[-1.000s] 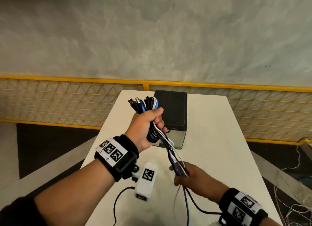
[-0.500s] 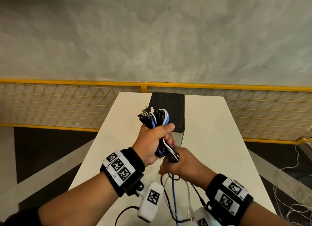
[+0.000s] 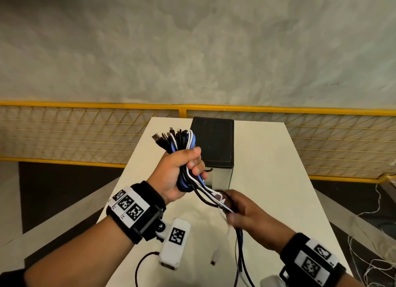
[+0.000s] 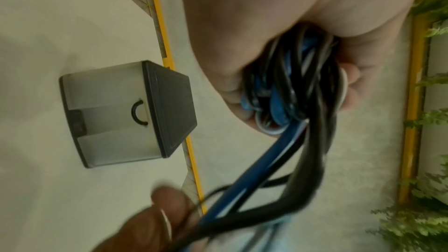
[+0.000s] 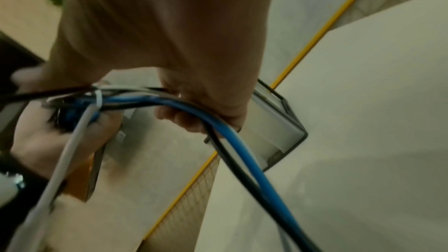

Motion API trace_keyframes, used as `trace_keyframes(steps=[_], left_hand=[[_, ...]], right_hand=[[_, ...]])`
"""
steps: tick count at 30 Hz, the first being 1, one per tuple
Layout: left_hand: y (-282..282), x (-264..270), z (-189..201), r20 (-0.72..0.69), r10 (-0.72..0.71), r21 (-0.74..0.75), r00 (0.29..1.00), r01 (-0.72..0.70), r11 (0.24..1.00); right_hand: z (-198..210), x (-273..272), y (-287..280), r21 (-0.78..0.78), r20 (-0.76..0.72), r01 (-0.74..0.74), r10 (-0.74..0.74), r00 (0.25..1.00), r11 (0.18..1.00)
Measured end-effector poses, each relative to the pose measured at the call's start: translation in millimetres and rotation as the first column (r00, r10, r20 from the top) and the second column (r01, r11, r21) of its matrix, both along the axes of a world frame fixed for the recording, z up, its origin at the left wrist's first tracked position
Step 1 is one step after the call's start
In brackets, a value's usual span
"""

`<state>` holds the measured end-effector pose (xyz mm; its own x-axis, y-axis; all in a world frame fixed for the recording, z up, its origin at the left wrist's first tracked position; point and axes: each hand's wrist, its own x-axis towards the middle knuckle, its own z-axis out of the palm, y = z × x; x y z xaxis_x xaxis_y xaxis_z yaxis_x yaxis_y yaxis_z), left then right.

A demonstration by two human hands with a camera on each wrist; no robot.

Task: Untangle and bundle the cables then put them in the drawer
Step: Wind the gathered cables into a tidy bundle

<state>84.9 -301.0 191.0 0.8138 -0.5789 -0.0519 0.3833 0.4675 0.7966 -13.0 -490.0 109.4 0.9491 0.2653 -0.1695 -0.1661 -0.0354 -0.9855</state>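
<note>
We see the cables (image 3: 183,145) gathered into a thick bunch of black, blue and white strands, folded over several times. Our left hand (image 3: 179,174) is clenched around the middle of that bunch, holding it up above the worktop (image 3: 267,179). Its long axis runs roughly upright, tilted away from us: the plug ends fan out above the fist and point up and to the left, while the loose tails leave below the fist and slant down to the right. There our right hand (image 3: 242,209), lower and just beside the left, has its fingers curled around those tails; beyond it they hang down toward us. The drawer (image 3: 212,145), a small box with a dark top and a translucent front, stands on the worktop just behind both hands
</note>
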Motion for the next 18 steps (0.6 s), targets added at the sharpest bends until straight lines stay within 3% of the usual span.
trace_keyframes(steps=[4,7,11,14,18], left_hand=[[2,3,-6,0.004,0.023,0.040,1.000,-0.023,0.999],[2,1,-14,0.001,0.010,0.090,1.000,-0.010,0.996],[-1,-3,-24,0.038,0.013,0.195,0.999,-0.020,0.981],[-1,-2,-28,0.053,0.047,0.233,0.998,-0.058,0.971],[4,4,-32,0.013,0.106,0.209,0.994,-0.107,0.972]], right_hand=[[-1,2,-5,0.048,-0.047,0.223,-0.221,0.974,0.974],[3,8,-9,-0.004,0.020,0.418,-0.417,0.909,0.909],[12,10,-12,0.005,0.058,0.549,-0.549,0.834,0.836],[15,10,-11,0.085,0.007,0.574,-0.576,0.817,0.815],[11,6,-18,0.118,-0.021,0.406,-0.407,0.913,0.906]])
